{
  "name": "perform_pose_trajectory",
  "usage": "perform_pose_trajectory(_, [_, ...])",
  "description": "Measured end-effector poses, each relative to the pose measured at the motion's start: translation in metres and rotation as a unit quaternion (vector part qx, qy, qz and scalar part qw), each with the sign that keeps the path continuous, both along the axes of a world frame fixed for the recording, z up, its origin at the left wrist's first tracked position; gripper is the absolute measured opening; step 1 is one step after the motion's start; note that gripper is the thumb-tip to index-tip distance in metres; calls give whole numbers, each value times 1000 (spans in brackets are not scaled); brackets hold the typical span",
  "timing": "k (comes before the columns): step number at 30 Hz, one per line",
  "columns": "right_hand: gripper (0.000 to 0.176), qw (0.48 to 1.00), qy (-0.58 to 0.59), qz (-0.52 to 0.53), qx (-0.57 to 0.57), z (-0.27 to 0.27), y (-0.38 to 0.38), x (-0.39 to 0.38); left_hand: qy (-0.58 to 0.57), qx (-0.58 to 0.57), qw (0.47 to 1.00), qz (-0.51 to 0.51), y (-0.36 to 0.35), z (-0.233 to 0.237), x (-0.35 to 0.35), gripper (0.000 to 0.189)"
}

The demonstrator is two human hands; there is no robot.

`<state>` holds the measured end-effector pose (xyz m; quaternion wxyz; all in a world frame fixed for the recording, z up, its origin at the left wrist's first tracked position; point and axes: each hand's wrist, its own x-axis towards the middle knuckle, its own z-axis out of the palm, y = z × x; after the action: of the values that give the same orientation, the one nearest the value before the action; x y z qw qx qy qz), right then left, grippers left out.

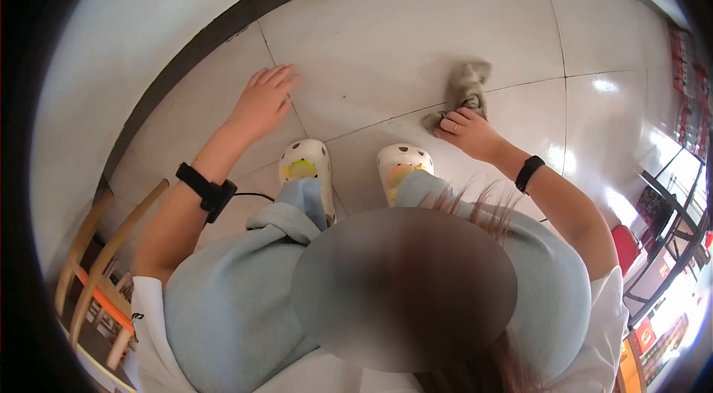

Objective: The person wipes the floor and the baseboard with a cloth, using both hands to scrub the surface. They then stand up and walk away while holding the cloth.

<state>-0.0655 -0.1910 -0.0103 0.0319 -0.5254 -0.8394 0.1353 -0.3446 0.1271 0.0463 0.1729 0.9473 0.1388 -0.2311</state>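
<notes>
My right hand (471, 133) is closed on a crumpled grey-brown rag (469, 81), pressed close over the tiled floor (371, 44). Part of the rag bunches out beyond my fingers and a darker corner sticks out to their left; its far end is blurred. A ring and a dark wristband show on this arm. Over on the left, my left hand (266, 102) hovers near a tile joint with its fingers stretched out and nothing in them. A black strap with a small device (212, 192) sits on the left forearm.
My feet in white clogs (304, 151) stand between the hands, close to my bent knees. A white wall with a dark baseboard (212, 25) curves along the far and left sides. A wooden chair (111, 259) is at lower left; a dark metal frame (672, 226) stands at right.
</notes>
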Motion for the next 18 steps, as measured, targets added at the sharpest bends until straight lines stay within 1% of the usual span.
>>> perform_pose_trajectory(2, [29,999,31,-8,6,-4,9,-16,35,0,999,42,-5,-14,-5,54])
perform_pose_trajectory(3, [27,999,45,-11,9,-5,20,-28,1,8,999,37,-10,-21,-5,56])
perform_pose_trajectory(4, [25,998,62,8,19,-8,36,-43,-33,15,999,33,-19,-27,-3,58])
perform_pose_trajectory(5, [22,996,84,14,0,-7,56,-59,-65,22,997,29,-27,-30,0,60])
perform_pose_trajectory(6, [19,994,106,18,-17,-7,69,-66,-72,22,997,11,-31,-29,6,61])
perform_pose_trajectory(7, [18,993,117,7,-1,-9,70,-64,-79,22,997,-8,-31,-28,12,63])
perform_pose_trajectory(9, [16,989,143,-8,28,-11,67,-59,-88,20,996,-24,-35,-27,18,65])
perform_pose_trajectory(12, [14,996,83,-3,15,-5,33,-31,-101,31,994,-36,-26,-33,23,66])
perform_pose_trajectory(14, [12,995,83,-13,-58,-4,23,-30,-109,44,992,-47,-28,-40,20,67])
perform_pose_trajectory(15, [11,992,81,-18,-94,-2,21,-30,-111,27,993,-35,-33,-43,18,65])
perform_pose_trajectory(17, [8,987,108,-89,-83,-5,46,-45,-122,3,992,-11,-38,-50,23,63])
perform_pose_trajectory(18, [6,982,124,-122,-79,-7,59,-54,-142,-7,990,-17,-42,-48,28,60])
